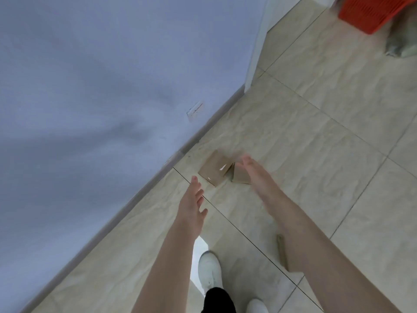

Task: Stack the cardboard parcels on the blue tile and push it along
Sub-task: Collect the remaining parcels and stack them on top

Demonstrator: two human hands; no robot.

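Two brown cardboard parcels lie on the beige floor near the wall: a flat one [214, 170] and a smaller one [240, 176] leaning beside it. My right hand [255, 175] is stretched out over the smaller parcel, fingers apart, holding nothing. Just short of the flat parcel, my left hand [191, 204] reaches forward, also open and empty. A third cardboard parcel [283, 251] lies lower down, partly hidden under my right forearm. No blue tile is in view.
A bluish-grey wall [90, 86] with a white socket [195, 111] runs along the left, ending in a skirting board. An orange plastic crate [372, 12] and a pale bag [404, 46] sit at the top right. My white shoes [209, 269] stand on the floor below.
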